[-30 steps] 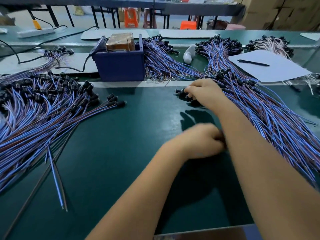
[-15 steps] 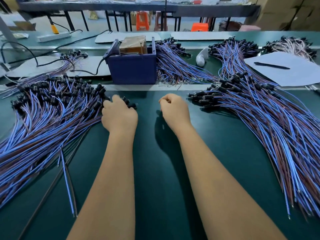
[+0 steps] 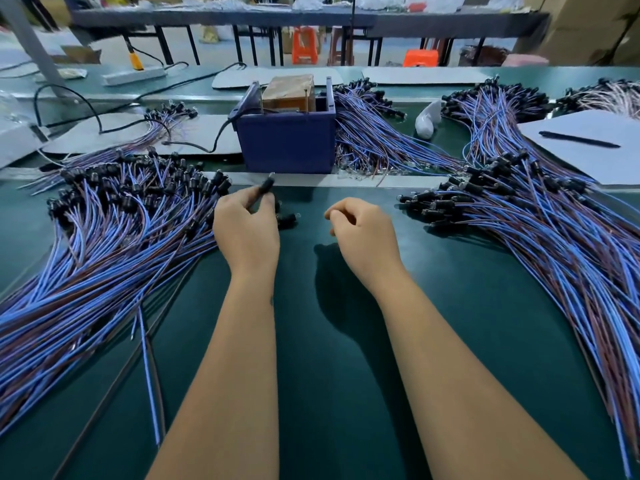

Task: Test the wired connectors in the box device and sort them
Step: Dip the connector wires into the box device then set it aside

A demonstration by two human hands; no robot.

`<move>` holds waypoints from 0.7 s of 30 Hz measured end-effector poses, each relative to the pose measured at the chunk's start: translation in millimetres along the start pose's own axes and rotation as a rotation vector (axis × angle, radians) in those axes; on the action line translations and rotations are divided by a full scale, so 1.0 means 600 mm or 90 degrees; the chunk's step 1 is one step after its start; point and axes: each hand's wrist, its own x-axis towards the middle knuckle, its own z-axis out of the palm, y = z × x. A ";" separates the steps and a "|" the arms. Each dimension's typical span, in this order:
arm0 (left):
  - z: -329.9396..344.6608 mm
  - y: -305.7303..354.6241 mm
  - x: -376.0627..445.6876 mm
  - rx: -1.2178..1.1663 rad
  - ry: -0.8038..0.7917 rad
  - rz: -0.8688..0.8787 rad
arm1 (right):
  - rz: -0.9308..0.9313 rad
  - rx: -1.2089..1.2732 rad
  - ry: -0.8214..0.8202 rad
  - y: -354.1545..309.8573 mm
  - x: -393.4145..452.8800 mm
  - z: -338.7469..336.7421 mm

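Observation:
My left hand pinches one black connector lifted from the edge of the left pile of blue and brown wired connectors, its tip pointing up toward the blue box device. The box stands at the far middle of the green mat with a brown block inside and a black cable leading off to the left. My right hand hovers over the mat with fingers loosely curled and nothing in them. A second large pile of wired connectors fans out on the right.
More wired bundles lie behind and right of the box. A white sheet with a black pen sits far right. A power strip and black cables lie far left. Green mat stretches between my forearms.
My right hand left the right pile and came back to the middle, empty. My left hand crossed to the left pile and picked up one connector, lifting it toward the box.

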 end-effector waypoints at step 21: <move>0.002 0.054 -0.056 -0.220 -0.946 -0.147 | 0.259 0.817 -0.117 0.000 0.012 -0.052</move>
